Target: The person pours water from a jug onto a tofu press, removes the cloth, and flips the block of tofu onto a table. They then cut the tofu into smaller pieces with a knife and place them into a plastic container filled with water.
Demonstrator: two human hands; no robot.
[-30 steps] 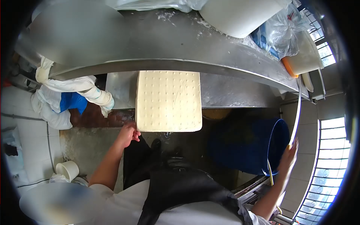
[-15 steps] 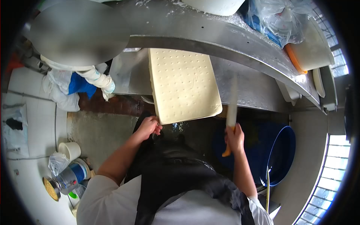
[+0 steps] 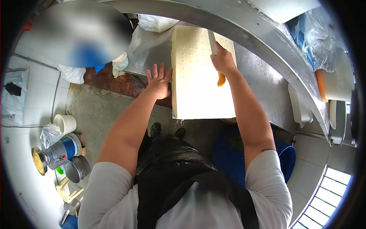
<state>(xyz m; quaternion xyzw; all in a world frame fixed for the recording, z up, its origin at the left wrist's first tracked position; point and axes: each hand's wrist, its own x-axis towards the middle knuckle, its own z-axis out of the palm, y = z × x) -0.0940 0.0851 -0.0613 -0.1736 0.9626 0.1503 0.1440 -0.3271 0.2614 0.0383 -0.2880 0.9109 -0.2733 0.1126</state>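
A large cream-coloured slab (image 3: 194, 89), cheese-like and dotted with rows of small dimples, lies on the steel table (image 3: 259, 84), its near end reaching past the table's front edge. My right hand (image 3: 223, 60) is wrapped around the yellow handle of a knife (image 3: 212, 40) over the slab's right half. The blade points away from me, over the far part of the slab. Fingers spread, my left hand (image 3: 159, 84) is at the slab's left side, with its fingertips near the side face.
A steel shelf (image 3: 228, 26) curves above the table, holding a plastic bag (image 3: 318, 42) and tubs. Below right stands a blue barrel (image 3: 286, 162). Another person, blurred, is at upper left. A white bucket (image 3: 65, 123) and pots (image 3: 78, 170) stand on the left floor.
The knife has moved from beside the slab to over it. My left hand has left the near corner, opened and gone up the left side. The slab now sits straighter and further right in view.
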